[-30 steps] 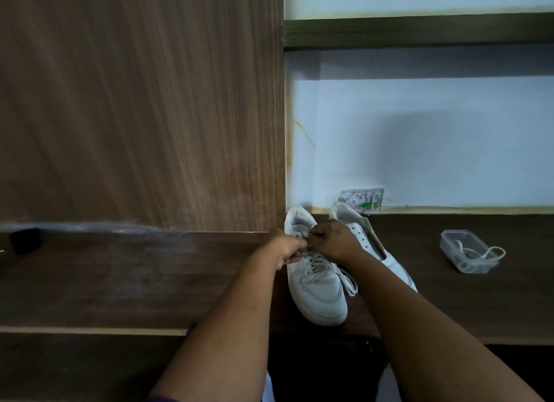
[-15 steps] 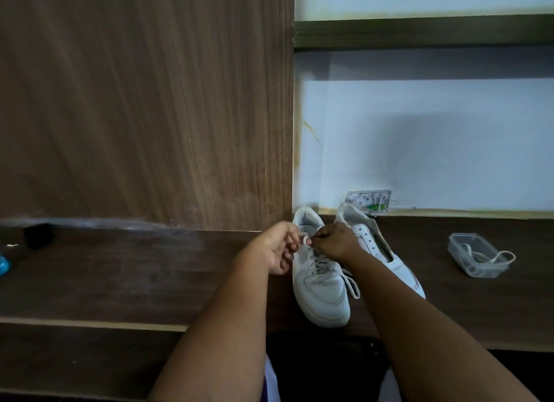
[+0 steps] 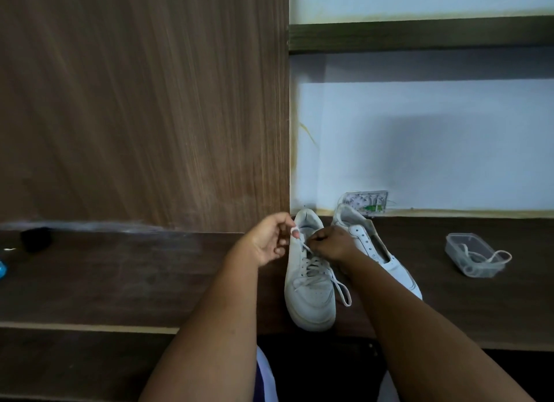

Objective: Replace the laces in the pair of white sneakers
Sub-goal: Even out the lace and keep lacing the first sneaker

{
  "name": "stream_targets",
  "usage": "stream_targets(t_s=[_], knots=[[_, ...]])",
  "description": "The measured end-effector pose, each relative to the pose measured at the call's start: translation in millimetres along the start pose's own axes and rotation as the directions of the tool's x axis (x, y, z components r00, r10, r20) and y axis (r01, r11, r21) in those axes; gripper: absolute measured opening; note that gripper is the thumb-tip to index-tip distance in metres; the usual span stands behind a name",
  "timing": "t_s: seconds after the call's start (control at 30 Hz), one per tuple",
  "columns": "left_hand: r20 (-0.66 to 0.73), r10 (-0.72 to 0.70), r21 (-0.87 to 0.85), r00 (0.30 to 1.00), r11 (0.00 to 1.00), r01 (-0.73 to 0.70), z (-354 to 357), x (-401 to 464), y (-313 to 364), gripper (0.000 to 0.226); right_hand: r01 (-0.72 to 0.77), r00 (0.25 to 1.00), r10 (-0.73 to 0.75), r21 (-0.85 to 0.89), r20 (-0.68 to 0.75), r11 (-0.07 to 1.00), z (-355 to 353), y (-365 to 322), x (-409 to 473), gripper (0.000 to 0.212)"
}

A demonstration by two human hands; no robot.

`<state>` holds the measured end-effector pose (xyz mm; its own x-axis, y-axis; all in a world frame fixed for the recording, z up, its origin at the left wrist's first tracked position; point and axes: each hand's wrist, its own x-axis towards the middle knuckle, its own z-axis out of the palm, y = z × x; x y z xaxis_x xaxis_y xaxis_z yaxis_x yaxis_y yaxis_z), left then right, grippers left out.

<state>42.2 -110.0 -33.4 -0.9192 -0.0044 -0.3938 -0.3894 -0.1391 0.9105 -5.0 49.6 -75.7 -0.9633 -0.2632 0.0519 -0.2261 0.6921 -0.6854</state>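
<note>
Tabletop [image 3: 150, 281]: dark wood, spanning the lower half of the frame, carrying all items. Laced sneaker [image 3: 310, 284]: white, centre of frame, toe toward the viewer, heel near the back wall, set so its upper eyelets face both hands; lace [image 3: 311, 265] crossed through most eyelets, one loose end trailing off its right side onto the tabletop. Second sneaker [image 3: 374, 248]: white, just right of the first and angled away, eyelets apparently bare, probably awaiting its turn. Clear container [image 3: 470, 254]: right of frame, well apart from the shoes, holding a coiled lace, one loop hanging over its rim. Left hand [image 3: 269, 242]: at the laced sneaker's collar, thumb and forefinger closed in a pinch on a short pale lace end, remaining fingers loosely curled. Right hand [image 3: 332, 242]: fingers curled, its grip closed on the lace at the top eyelets, apparently pulling it taut. Small dark object [image 3: 36, 238]: far left, unidentifiable.
</note>
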Motion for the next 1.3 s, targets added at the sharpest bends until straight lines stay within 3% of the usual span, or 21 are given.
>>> stream_targets(t_s=[0.07, 0.17, 0.2, 0.27, 0.33, 0.4, 0.5, 0.57, 0.67, 0.73, 0.77, 0.8, 0.87, 0.93, 0.97, 1.03, 1.07, 1.1, 1.17, 1.23, 1.3], knots=[[-0.06, -0.173, 0.39, 0.983, 0.903, 0.183, -5, 0, -7, 0.05, -0.008, 1.0, 0.008, 0.021, 0.013, 1.0, 0, -1, 0, 0.016], [-0.183, -0.192, 0.784, 0.964, 0.563, 0.261, -9, 11, -21, 0.039, -0.025, 1.0, 0.024, 0.081, 0.021, 0.996, -2, -1, 0, 0.015], [-0.186, -0.155, 0.79, 0.97, 0.564, 0.242, -10, 14, -24, 0.035, -0.025, 0.999, 0.023, 0.09, 0.025, 0.996, -2, -1, -1, 0.015], [-0.22, -0.072, 0.626, 0.973, 0.754, 0.197, -9, 17, -24, 0.037, -0.015, 1.0, 0.012, 0.092, 0.026, 0.996, -2, -1, -1, 0.014], [-0.273, 0.072, 0.546, 0.959, 0.833, 0.093, -5, 21, -22, 0.049, -0.009, 1.0, 0.007, 0.098, 0.027, 0.995, -1, 0, -2, 0.014], [-0.263, 0.191, 0.67, 0.946, 0.741, 0.037, 1, 26, -22, 0.045, -0.014, 1.0, 0.012, 0.124, 0.021, 0.992, -1, 1, -3, 0.013], [-0.152, 0.171, 0.834, 0.974, 0.55, 0.034, 9, 29, -30, 0.03, -0.021, 1.0, 0.022, 0.19, 0.0, 0.982, 0, 2, -4, 0.009], [-0.105, 0.193, 0.854, 0.976, 0.52, -0.011, 13, 31, -31, 0.02, -0.01, 1.0, 0.007, 0.22, 0.011, 0.975, -1, 2, -5, 0.007], [-0.126, 0.172, 0.654, 0.977, 0.755, -0.048, 12, 17, -12, 0.009, -0.004, 1.0, -0.001, 0.197, 0.028, 0.98, -2, 1, -6, 0.008], [-0.139, 0.138, 0.298, 0.981, 0.95, -0.092, 7, 1, 6, 0.02, -0.013, 0.999, 0.005, 0.213, 0.04, 0.977, -1, 3, -5, 0.008], [-0.117, 0.134, 0.07, 0.984, 0.99, -0.126, 4, -8, 13, 0.025, -0.014, 0.999, 0.005, 0.221, 0.041, 0.975, 0, 3, -5, 0.006], [-0.088, 0.14, -0.17, 0.986, 0.974, -0.153, 0, -16, 19, 0.028, -0.019, 0.999, 0.01, 0.224, 0.038, 0.974, -1, 4, -5, 0.005], [-0.047, 0.194, -0.544, 0.98, 0.818, -0.188, -8, -31, 25, 0.027, -0.05, 0.999, 0.046, 0.265, 0.021, 0.963, -5, 4, -4, 0.005], [-0.053, 0.259, -0.689, 0.964, 0.689, -0.223, -13, -40, 27, 0.017, -0.08, 0.997, 0.083, 0.322, 0.004, 0.943, -9, 6, -5, 0.004], [-0.051, 0.265, -0.696, 0.963, 0.683, -0.224, -15, -38, 26, 0.014, -0.076, 0.996, 0.084, 0.326, -0.01, 0.942, -10, 8, -4, 0.004], [-0.067, 0.206, -0.489, 0.976, 0.846, -0.212, -17, -35, 22, 0.013, -0.053, 0.997, 0.067, 0.296, -0.038, 0.954, -10, 13, -3, 0.004], [-0.112, 0.182, -0.214, 0.977, 0.956, -0.203, -15, -32, 19, 0.015, -0.049, 0.997, 0.063, 0.264, -0.045, 0.963, -11, 13, -3, 0.006], [-0.178, 0.181, 0.126, 0.967, 0.979, -0.16, -13, -27, 14, 0.02, -0.05, 0.996, 0.063, 0.212, -0.055, 0.976, -11, 14, -3, 0.014], [-0.247, 0.265, 0.586, 0.932, 0.807, -0.074, -4, -17, 5, 0.026, -0.07, 0.993, 0.078, 0.095, -0.085, 0.993, -14, 13, -4, 0.032], [-0.197, 0.283, 0.65, 0.939, 0.754, -0.091, 6, -7, -4, 0.027, -0.074, 0.991, 0.077, 0.034, -0.111, 0.997, -17, 11, -7, 0.04], [-0.14, 0.272, 0.464, 0.952, 0.868, -0.18, 15, -4, -5, 0.026, -0.066, 0.989, 0.066, 0.001, -0.133, 0.998, -14, 11, -7, 0.04]])
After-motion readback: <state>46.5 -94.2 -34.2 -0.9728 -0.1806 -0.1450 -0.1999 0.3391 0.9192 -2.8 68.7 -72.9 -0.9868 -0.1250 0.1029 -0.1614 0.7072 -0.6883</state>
